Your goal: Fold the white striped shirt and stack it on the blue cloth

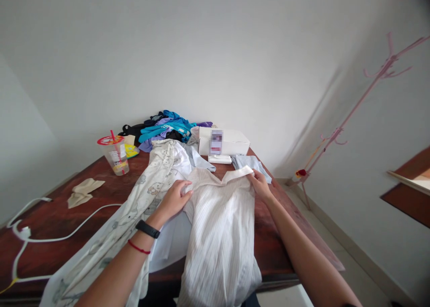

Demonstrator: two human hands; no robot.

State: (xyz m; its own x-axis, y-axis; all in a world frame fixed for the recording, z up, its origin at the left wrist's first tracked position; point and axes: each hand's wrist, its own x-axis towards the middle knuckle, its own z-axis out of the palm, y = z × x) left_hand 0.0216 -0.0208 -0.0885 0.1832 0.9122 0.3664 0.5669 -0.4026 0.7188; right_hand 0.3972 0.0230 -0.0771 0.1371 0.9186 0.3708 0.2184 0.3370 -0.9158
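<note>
A pale, finely striped shirt (221, 235) with a white collar lies over the table's front edge, its lower part hanging towards me. At its left sleeve, my left hand (175, 200) has curled fingers and thumb on the fabric. My right hand (261, 186) pinches the shirt at the shoulder beside the collar, on the other side. Left of the shirt, a long white garment with animal prints (134, 208) is spread out. Other white cloth lies partly under it and under my left forearm.
A plastic cup with a red straw (116, 157), a beige cloth (85, 192) and a white cable (67, 239) lie to the left. Behind are heaped clothes (168, 130), a white box (235, 141) and folded grey cloth (247, 162). A pink coat rack (359, 96) stands right.
</note>
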